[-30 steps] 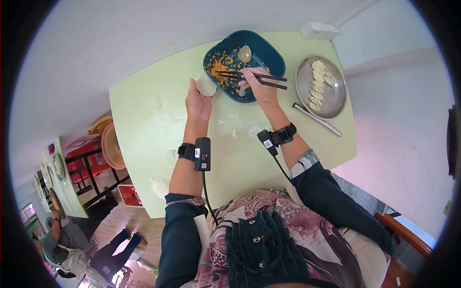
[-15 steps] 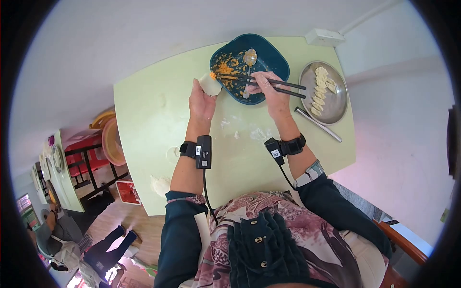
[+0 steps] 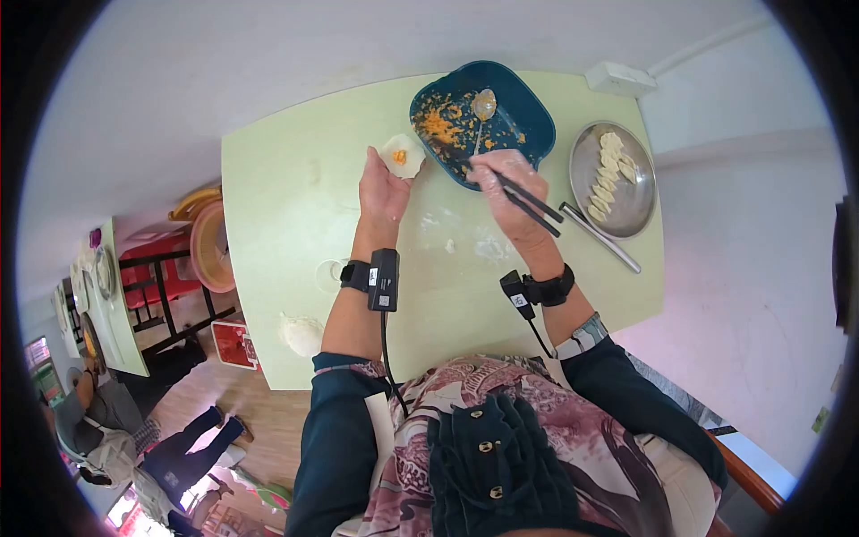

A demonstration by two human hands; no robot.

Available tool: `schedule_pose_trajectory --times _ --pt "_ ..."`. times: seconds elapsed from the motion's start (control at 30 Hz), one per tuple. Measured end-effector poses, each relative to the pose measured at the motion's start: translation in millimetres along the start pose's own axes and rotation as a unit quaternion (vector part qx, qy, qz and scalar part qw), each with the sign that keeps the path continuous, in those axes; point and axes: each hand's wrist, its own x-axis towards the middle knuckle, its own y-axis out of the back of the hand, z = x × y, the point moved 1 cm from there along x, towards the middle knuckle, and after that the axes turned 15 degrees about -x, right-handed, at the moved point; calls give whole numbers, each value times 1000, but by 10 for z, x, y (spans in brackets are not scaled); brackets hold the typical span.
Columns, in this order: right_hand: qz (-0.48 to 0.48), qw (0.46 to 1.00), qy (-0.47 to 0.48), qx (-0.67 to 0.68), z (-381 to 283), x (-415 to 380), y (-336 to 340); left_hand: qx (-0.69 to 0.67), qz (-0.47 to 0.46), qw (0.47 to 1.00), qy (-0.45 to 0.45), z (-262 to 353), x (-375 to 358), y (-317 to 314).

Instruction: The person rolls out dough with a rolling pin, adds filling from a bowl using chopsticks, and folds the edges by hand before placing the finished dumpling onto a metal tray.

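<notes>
Fingers of my left hand (image 3: 385, 192), mostly hidden, support a round dough wrapper (image 3: 408, 168), thumb spread beside it, in the head view. Orange filling (image 3: 399, 157) sits on it. My right hand (image 3: 512, 186) grips black chopsticks (image 3: 540, 213) by the near rim of the dark blue bowl (image 3: 523, 100); dumplings (image 3: 606, 181) lie on a metal plate (image 3: 633, 204).

Seemingly an eatery; dumplings (image 3: 605, 183), two tables (image 3: 286, 215), people (image 3: 179, 461)

Bowl (image 3: 528, 121) left of plate (image 3: 639, 199)
</notes>
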Motion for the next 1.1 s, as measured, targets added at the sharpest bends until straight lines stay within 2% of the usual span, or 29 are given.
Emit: schedule_pose_trajectory --times 0.1,0.13,0.17,0.23,0.27,0.3,0.37,0.43,0.5,0.57,0.6,0.67,0.73,0.77,0.83,0.87,0.93,1.07,1.1 --pt "44 997 11 -61 233 15 35 13 -14 1000 6 52 -106 15" --pt "21 991 47 -121 298 58 59 20 -36 999 18 73 -159 4" --pt "20 992 47 -118 400 91 74 21 -35 999 15 105 -225 -2" --pt "-73 955 152 -245 649 110 47 99 -49 993 48 169 -405 -70" --pt "-123 943 153 -269 770 106 35 100 -48 993 45 197 -480 -68" --pt "-125 944 153 -265 791 118 53 109 -53 991 65 217 -566 -50" --pt "-186 924 180 -280 823 137 52 119 -56 988 80 268 -692 -16" --pt "-182 917 193 -297 847 150 39 129 -85 979 136 281 -817 26" --pt "-177 909 207 -315 796 143 56 128 -72 980 136 256 -881 77" --pt "-80 915 216 -331 526 110 154 124 -58 981 138 225 -935 134" --pt "-84 916 217 -327 395 18 175 124 -61 981 134 200 -964 165" --pt "-111 977 91 -156 124 -270 206 122 -59 982 130 145 -1025 233" --pt "-193 978 1 -77 23 -677 92 140 -54 980 133 91 -1069 292" --pt "-194 978 1 -75 14 -808 7 141 -52 980 132 64 -1097 317" --pt "-251 959 -128 -34 45 -1024 -155 140 -31 980 138 2 -1158 368" --pt "-255 958 -127 -31 63 -1071 -216 140 -27 981 135 -29 -1197 393" --pt "-288 903 -309 81 125 -1124 -339 152 -14 979 132 -83 -1275 436" --pt "-292 876 -364 122 175 -1216 -458 167 -25 975 144 -197 -1318 595" --pt "-263 910 -308 94 217 -1238 -496 170 5 975 141 -231 -1323 602"
